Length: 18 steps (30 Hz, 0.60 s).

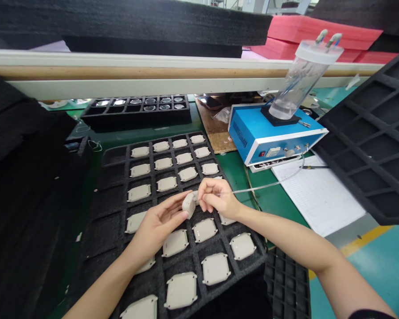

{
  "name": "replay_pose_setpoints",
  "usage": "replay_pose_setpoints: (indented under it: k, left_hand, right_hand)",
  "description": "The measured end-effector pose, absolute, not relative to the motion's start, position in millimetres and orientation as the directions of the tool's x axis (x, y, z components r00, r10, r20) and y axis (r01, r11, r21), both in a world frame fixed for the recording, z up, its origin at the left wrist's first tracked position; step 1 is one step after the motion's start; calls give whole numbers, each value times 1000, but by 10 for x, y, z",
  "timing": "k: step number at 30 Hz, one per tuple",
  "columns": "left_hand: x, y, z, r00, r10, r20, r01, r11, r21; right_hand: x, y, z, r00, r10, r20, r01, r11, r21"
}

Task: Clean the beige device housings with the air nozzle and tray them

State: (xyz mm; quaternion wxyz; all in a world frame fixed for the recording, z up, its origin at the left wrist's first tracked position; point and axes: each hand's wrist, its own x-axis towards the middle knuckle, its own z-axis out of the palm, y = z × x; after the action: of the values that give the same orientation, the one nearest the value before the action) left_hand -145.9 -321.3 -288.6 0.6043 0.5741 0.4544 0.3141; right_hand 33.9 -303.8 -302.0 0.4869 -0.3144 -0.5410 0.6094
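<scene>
Pale plastic housing (189,204), a small rounded-square module, stands tilted on edge against the fingers of the left hand (159,223), above a black foam tray (110,156) on a green tabletop (234,166). The left hand lies palm up with its fingers curled, cradling the housing. The right hand (217,198) pinches a thin clear tube (262,186) between thumb and fingers, just beside the housing; whether the tube's tip touches it cannot be seen. The tube runs toward a blue bench unit (252,133) that carries a clear cylinder (299,84). Matching housings (204,230) lie in rows in the tray's square cells. The housing looks light and stiff, its smooth shell perhaps a little slippery, so opposite edges seem the surest place to hold it.
</scene>
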Motion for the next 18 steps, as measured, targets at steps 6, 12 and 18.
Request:
replay_pose_setpoints:
  k: [6,12,18]
  left_hand:
    - [-1471,-3207,-2900,391,902,-184,138,140,980]
    - [-1464,-3209,-2900,399,900,-174,143,126,982]
    - [-1456,-3206,-2896,397,902,-171,149,121,981]
  right_hand:
    - [339,-3040,-3014,-326,935,141,-251,59,-966]
    - [338,-3041,-3002,-322,936,143,-254,60,-965]
    - [337,-3043,-2998,-325,937,130,-242,51,-969]
